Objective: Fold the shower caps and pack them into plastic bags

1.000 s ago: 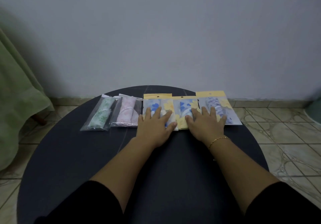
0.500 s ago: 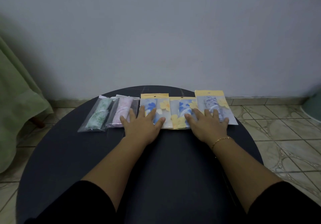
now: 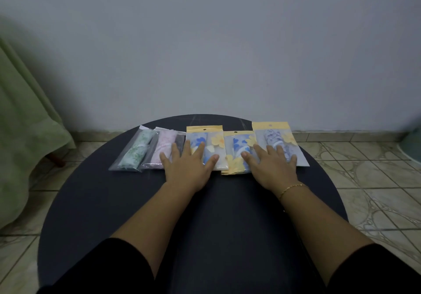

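Currently logged: five packed plastic bags in one row across the far half of the round desk (image 3: 91, 202).
- Clear bags, two: green-print bag (image 3: 134, 151) at the row's left end, pink-print bag (image 3: 165, 149) beside it.
- Yellow-header bags, three: blue-flower bag (image 3: 205, 144), second blue-flower bag (image 3: 237, 152), purple-print bag (image 3: 276, 143) at the right end.
- Loose caps: none visible.
- Left hand (image 3: 185, 168): spread flat, fingers on the pink and first blue bags.
- Right hand (image 3: 272, 168): spread flat on the two rightmost bags.

Step, judged: final straightening; packing looks complete. Next: light evening-up, then lift away.
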